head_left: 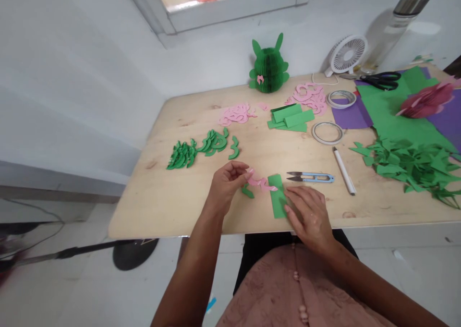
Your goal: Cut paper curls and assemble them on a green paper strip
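My left hand point(227, 183) pinches one end of a wavy pink paper cutout point(262, 184) between thumb and fingertips. The cutout's other end lies over a green paper strip point(277, 199). My right hand point(310, 212) rests on the table with its fingers stretched out, fingertips at the strip's right edge. Under the pink cutout, beside my left fingers, sits a small curved green paper piece point(248, 191). Blue thread snips point(311, 177) lie just beyond my right hand, with a white pen point(344, 171) to their right.
Farther back are green scalloped cutouts point(183, 154), pink cutouts point(236, 114), folded green strips point(292, 117) and tape rolls point(327, 132). A green honeycomb paper figure point(269, 70) stands by the wall near a small fan point(347, 54). Green scraps point(406, 163) and black scissors point(382, 80) lie at right.
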`<control>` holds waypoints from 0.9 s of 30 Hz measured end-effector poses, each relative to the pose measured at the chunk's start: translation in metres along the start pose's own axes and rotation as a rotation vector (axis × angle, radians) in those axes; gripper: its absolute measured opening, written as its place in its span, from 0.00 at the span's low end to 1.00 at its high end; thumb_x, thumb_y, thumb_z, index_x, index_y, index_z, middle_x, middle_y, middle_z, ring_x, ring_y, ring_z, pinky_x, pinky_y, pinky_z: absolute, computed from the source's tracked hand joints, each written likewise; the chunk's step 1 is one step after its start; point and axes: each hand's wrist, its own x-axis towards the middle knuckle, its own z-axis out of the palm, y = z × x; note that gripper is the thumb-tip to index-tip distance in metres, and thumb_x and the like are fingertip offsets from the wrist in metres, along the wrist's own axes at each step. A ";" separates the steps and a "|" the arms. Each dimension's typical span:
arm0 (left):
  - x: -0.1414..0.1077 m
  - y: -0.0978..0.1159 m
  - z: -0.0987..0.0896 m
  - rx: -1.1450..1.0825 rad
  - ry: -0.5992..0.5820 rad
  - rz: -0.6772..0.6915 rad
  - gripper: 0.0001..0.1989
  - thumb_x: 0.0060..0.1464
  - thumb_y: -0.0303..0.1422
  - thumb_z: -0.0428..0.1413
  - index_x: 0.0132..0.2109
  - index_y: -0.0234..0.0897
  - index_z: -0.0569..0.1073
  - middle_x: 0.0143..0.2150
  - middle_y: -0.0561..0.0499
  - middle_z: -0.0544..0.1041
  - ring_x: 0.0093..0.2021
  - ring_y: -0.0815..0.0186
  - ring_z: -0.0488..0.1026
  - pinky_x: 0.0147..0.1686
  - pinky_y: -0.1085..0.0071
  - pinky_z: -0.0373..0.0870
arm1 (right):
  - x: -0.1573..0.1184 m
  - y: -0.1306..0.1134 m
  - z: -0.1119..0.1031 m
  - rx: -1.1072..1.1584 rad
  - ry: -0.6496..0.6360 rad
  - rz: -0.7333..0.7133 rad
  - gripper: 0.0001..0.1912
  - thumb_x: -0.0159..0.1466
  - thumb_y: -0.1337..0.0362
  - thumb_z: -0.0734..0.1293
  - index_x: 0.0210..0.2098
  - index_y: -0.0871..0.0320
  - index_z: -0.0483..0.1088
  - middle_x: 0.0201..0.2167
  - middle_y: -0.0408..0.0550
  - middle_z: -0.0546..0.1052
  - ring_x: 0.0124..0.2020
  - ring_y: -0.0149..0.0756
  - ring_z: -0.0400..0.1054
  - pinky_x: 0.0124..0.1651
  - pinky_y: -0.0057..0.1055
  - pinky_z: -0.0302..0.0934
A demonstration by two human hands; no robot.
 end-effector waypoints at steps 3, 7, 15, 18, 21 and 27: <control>-0.015 0.001 0.010 -0.209 0.140 -0.017 0.12 0.40 0.28 0.65 0.35 0.34 0.73 0.25 0.56 0.71 0.22 0.76 0.66 0.22 0.80 0.63 | 0.001 -0.001 -0.003 0.059 0.044 0.027 0.16 0.63 0.67 0.63 0.51 0.58 0.67 0.47 0.53 0.74 0.50 0.46 0.65 0.51 0.47 0.55; -0.034 -0.001 0.028 -0.399 0.238 -0.087 0.13 0.40 0.28 0.65 0.35 0.34 0.73 0.25 0.56 0.72 0.22 0.76 0.69 0.22 0.80 0.65 | 0.006 -0.011 -0.008 0.199 0.025 0.108 0.15 0.63 0.65 0.63 0.50 0.56 0.68 0.46 0.53 0.75 0.50 0.45 0.65 0.52 0.46 0.56; -0.064 -0.014 0.062 -0.465 0.287 -0.154 0.15 0.40 0.30 0.66 0.36 0.34 0.71 0.27 0.56 0.72 0.23 0.72 0.74 0.25 0.77 0.70 | 0.025 -0.023 -0.011 0.687 -0.052 0.542 0.14 0.62 0.59 0.64 0.45 0.55 0.72 0.43 0.50 0.77 0.42 0.40 0.70 0.45 0.37 0.64; -0.073 -0.018 0.069 -0.454 0.280 -0.171 0.15 0.40 0.31 0.66 0.37 0.34 0.71 0.27 0.56 0.72 0.24 0.71 0.74 0.27 0.76 0.71 | 0.031 -0.021 -0.007 0.886 -0.054 0.698 0.13 0.60 0.57 0.66 0.41 0.57 0.73 0.38 0.48 0.78 0.38 0.38 0.71 0.39 0.33 0.65; -0.080 -0.021 0.070 -0.427 0.257 -0.172 0.14 0.41 0.30 0.65 0.36 0.34 0.71 0.27 0.56 0.73 0.24 0.71 0.74 0.27 0.75 0.71 | 0.037 -0.021 -0.005 0.968 -0.071 0.790 0.12 0.57 0.56 0.68 0.34 0.58 0.75 0.29 0.45 0.78 0.28 0.33 0.69 0.32 0.28 0.63; -0.085 -0.024 0.069 -0.408 0.231 -0.182 0.14 0.41 0.30 0.64 0.36 0.34 0.71 0.26 0.55 0.74 0.24 0.71 0.74 0.27 0.75 0.71 | 0.043 -0.026 -0.006 1.100 -0.100 0.880 0.12 0.52 0.56 0.72 0.28 0.59 0.74 0.19 0.40 0.71 0.20 0.26 0.60 0.25 0.24 0.55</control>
